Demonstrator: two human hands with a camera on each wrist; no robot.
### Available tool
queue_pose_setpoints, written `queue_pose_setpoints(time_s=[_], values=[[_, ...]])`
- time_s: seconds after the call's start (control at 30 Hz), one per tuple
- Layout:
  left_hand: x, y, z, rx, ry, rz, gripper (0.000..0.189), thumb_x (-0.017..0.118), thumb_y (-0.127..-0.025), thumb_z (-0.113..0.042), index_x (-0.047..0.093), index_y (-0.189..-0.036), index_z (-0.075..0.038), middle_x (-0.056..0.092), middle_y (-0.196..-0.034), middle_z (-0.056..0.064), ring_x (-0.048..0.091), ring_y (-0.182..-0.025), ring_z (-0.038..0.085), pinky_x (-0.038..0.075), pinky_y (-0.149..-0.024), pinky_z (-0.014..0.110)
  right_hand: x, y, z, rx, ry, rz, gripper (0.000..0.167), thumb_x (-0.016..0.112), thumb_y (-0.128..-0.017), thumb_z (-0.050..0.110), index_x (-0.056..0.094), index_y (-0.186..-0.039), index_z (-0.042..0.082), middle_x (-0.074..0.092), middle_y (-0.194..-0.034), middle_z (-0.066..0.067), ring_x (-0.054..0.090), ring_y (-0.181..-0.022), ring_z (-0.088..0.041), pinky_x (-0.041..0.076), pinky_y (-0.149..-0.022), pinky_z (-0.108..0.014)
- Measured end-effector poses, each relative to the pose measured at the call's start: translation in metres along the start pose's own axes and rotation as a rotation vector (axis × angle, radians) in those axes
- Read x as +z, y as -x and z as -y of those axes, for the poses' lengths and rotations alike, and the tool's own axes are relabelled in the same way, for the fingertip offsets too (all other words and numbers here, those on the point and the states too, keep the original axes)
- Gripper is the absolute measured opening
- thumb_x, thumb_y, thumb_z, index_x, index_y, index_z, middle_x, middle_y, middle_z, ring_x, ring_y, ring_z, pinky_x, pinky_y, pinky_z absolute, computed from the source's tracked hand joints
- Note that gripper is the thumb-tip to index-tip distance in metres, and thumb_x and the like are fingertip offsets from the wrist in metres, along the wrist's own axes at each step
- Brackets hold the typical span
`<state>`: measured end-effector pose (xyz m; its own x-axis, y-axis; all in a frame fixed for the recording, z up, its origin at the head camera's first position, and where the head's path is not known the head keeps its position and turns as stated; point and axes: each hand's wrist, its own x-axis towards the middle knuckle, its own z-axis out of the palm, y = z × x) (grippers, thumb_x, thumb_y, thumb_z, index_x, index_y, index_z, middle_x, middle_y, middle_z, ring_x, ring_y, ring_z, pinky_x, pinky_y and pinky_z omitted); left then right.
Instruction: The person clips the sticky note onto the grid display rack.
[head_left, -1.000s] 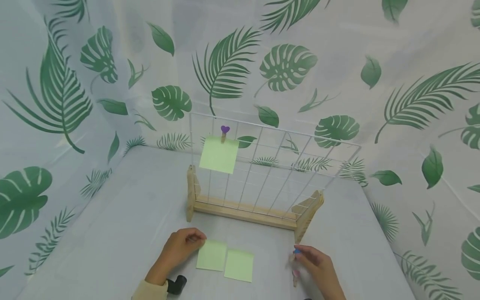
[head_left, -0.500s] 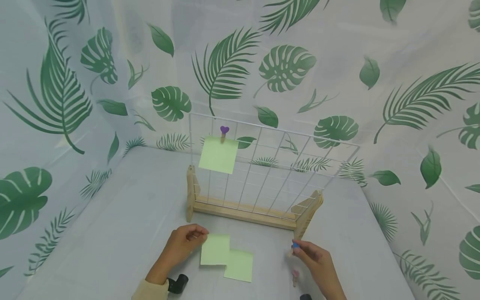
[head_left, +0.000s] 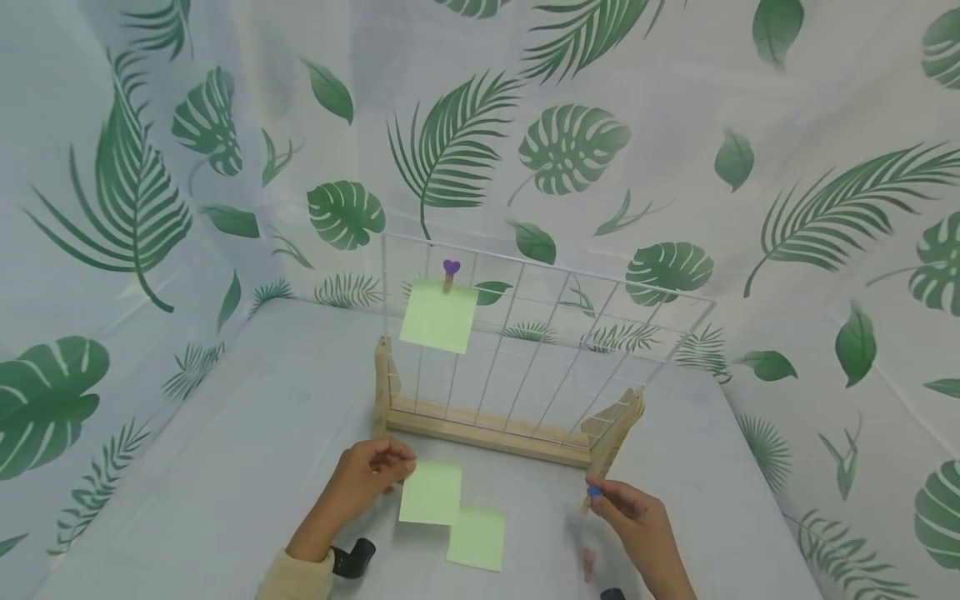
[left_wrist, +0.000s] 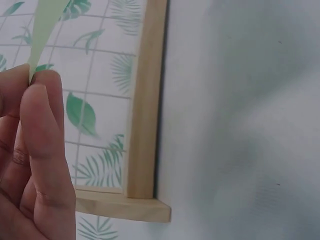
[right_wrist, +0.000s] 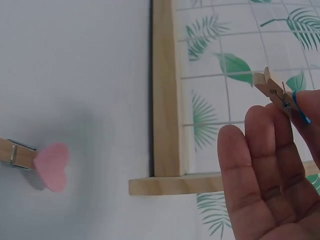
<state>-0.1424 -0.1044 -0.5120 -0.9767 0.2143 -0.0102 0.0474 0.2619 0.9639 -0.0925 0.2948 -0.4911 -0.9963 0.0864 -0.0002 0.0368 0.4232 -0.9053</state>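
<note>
My left hand (head_left: 367,475) pinches the upper left corner of a pale green sticky note (head_left: 431,493), which is lifted off the table and partly overlaps a second green note (head_left: 477,540) lying flat. In the left wrist view the held note (left_wrist: 44,30) shows nearly edge-on between thumb and finger. My right hand (head_left: 637,521) pinches a small wooden clothespin (right_wrist: 275,90) by its blue end, with its wooden tips pointing away from the fingers. A clothespin with a pink heart (right_wrist: 52,167) lies on the table beside that hand.
A white wire grid (head_left: 517,292) stands in a wooden base (head_left: 487,437) beyond both hands. On its upper left, a purple-heart clothespin (head_left: 449,279) holds another green note (head_left: 441,321). Leaf-patterned cloth (head_left: 652,183) hangs behind.
My left hand has raised the note and moved it forward and slightly right, so it overlaps the other note. My right hand has lifted the blue clothespin away from the pink-heart one.
</note>
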Motion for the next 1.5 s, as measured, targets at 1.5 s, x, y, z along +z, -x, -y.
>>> queue_pose_setpoints(time_s=[1.5], values=[[0.003, -0.004, -0.064, 0.066, 0.119, -0.055, 0.02, 0.077, -0.102, -0.013, 0.076, -0.114, 0.002, 0.076, -0.095, 0.008, 0.07, -0.081, 0.017, 0.061, -0.065, 0.026, -0.01, -0.011, 0.056, -0.236, 0.02, -0.092, 0.02, 0.076, -0.099, -0.002, 0.073, -0.118, -0.008, 0.077, -0.104, 0.002, 0.073, -0.089, -0.001, 0.06, -0.08, -0.017]])
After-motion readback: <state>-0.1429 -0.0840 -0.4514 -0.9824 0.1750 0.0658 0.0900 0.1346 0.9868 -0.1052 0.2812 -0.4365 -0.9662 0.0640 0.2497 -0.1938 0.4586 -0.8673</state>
